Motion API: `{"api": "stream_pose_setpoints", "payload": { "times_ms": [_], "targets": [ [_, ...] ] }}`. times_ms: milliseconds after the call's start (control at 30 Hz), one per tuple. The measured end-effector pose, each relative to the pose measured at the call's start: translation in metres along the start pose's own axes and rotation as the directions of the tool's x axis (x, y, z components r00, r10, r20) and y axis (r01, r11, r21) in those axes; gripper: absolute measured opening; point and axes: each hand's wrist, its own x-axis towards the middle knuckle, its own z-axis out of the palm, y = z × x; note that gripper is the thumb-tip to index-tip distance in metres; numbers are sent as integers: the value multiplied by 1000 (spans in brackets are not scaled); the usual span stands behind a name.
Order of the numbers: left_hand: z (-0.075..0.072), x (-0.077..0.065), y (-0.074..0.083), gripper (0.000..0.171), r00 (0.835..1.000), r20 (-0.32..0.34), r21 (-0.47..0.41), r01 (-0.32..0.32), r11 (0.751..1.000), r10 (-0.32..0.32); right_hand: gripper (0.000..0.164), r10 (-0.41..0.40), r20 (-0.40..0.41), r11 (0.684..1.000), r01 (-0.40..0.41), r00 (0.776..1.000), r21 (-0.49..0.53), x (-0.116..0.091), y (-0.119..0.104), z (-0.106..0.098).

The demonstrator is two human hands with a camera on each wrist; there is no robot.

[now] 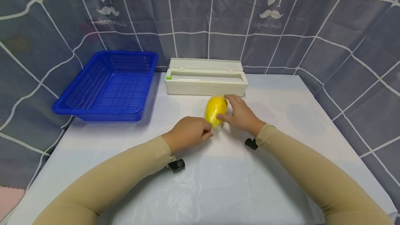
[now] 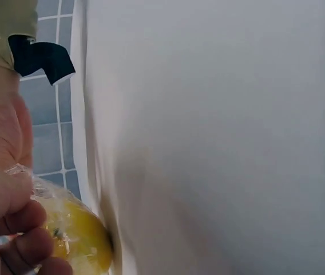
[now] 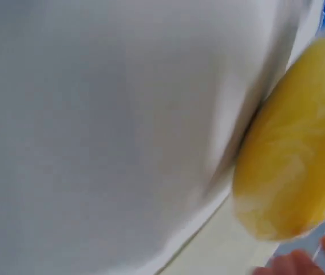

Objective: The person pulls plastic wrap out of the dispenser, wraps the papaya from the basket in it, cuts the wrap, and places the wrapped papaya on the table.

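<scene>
A yellow oval fruit in clear plastic film rests on the table, just in front of a white box. My left hand pinches the bunched film at the fruit's near end; the left wrist view has the film at its thumb and fingertips. Around the fruit's right side is my right hand, its thumb overlapping the fruit and its forefinger by the far end. In the right wrist view the blurred fingers lie a little beyond the fruit's tip, loosely bent.
The long white film dispenser box stands at the back of the table with its lid raised and a green slider at its left end. A blue plastic basket sits at the back left. Grey checked cloth surrounds the table.
</scene>
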Motion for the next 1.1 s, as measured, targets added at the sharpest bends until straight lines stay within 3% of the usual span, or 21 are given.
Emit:
{"api": "stream_pose_setpoints", "payload": {
  "times_ms": [133,267,367,500,567,633,767,867,967,1033,1100],
  "targets": [
    [-2,-3,-4,17,997,-69,-42,-23,999,20,35,-161,-111,986,156,981,-52,0,-7,2],
    [-3,-3,-10,16,988,-154,-117,-26,993,8,10,-302,-85,950,292,949,-113,2,-12,4],
    [-4,-3,-15,20,982,-184,-209,-3,978,-36,24,-340,-28,934,335,940,-126,0,-15,4],
    [-6,0,-20,23,972,-204,-320,49,946,-119,51,-312,54,943,316,948,-106,-1,-17,6],
    [-7,2,-21,24,964,-218,-353,65,933,-150,57,-306,52,944,310,951,-111,-1,-18,9],
    [-7,3,-21,24,957,-235,-374,72,925,-170,53,-315,16,941,314,949,-127,0,-20,13],
    [-6,5,-22,18,952,-233,-412,87,907,-197,27,-335,-70,935,323,939,-147,0,-23,20],
    [-5,5,-26,11,959,-179,-459,116,881,-219,14,-323,-100,944,313,941,-102,-1,-25,21],
    [-7,6,-30,29,966,-106,-487,158,859,-238,8,-300,-115,954,299,947,-31,-2,-27,20],
    [-7,9,-32,37,966,-72,-479,184,858,-248,8,-282,-121,958,286,952,10,-2,-28,20],
    [-8,12,-33,33,966,-60,-468,196,862,-253,9,-271,-126,960,278,954,42,-2,-28,20]
  ]
}}
